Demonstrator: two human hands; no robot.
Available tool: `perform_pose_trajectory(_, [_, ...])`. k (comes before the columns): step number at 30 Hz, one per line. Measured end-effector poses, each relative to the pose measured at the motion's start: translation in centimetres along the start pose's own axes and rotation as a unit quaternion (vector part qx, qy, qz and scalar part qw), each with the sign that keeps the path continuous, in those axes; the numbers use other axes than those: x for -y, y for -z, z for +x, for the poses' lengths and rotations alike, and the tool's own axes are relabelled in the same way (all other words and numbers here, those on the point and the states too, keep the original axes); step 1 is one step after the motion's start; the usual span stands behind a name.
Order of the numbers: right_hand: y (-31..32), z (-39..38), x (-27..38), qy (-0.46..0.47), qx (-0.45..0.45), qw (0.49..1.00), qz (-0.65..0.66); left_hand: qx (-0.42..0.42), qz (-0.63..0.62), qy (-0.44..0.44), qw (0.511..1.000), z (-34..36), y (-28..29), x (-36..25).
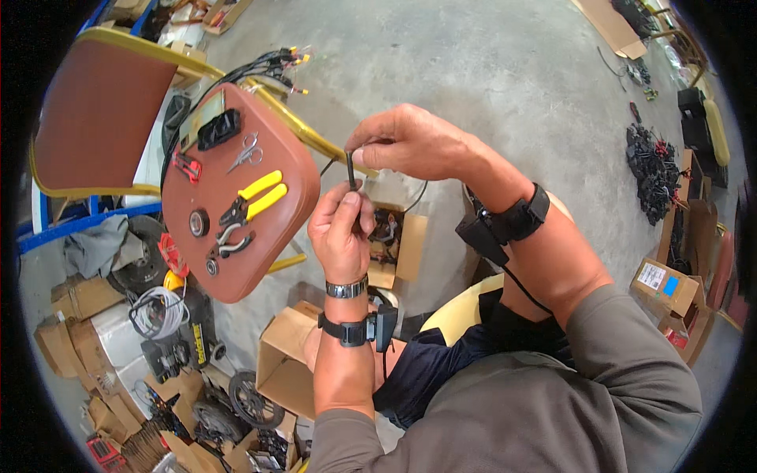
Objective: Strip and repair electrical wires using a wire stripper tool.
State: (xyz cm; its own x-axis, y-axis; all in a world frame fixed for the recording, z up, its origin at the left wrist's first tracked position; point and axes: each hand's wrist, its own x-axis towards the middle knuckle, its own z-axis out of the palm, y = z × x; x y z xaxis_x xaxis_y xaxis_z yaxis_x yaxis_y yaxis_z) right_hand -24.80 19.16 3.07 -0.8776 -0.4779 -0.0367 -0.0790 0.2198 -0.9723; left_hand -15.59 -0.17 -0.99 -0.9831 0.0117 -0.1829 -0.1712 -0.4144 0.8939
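Note:
Both hands meet on a short black cable piece [351, 169] held upright in front of me. My left hand [339, 229] grips its lower end with thumb and fingers closed, and my right hand [394, 146] pinches its upper end from above. Thinner black cable hangs beside my hands. To their left, the brown padded chair seat [285, 197] holds yellow-handled pliers [266, 201], small scissors [244, 158], a red utility cutter [186, 165], a black tray [218, 128], small cutters [235, 243] and two bearings [199, 222].
An open box of parts [408, 252] lies below my hands, another carton [280, 363] beside my legs. Bundled cables [268, 67] hang over the chair's far side. Wheels [256, 398], coiled hose [158, 311] and cardboard crowd the lower left. Black parts [646, 173] and boxes [662, 288] line the right.

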Motion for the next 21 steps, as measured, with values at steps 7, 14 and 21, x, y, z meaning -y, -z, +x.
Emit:
perform_pose_trajectory(7, [-1.8,0.9,1.1,-0.061,0.041,0.993,0.092,-0.007,-0.005,-0.01,1.0,-0.6,0.6,-1.1])
perform_pose_trajectory(14, [-2.7,1.2,0.9,-0.054,0.049,0.987,0.141,-0.016,-0.006,0.017,1.0,-1.3,0.9,-1.7])
perform_pose_trajectory(21, [-3.2,0.9,0.9,-0.061,0.066,0.987,0.132,-0.026,-0.045,0.056,0.997,-1.9,0.6,-2.3])
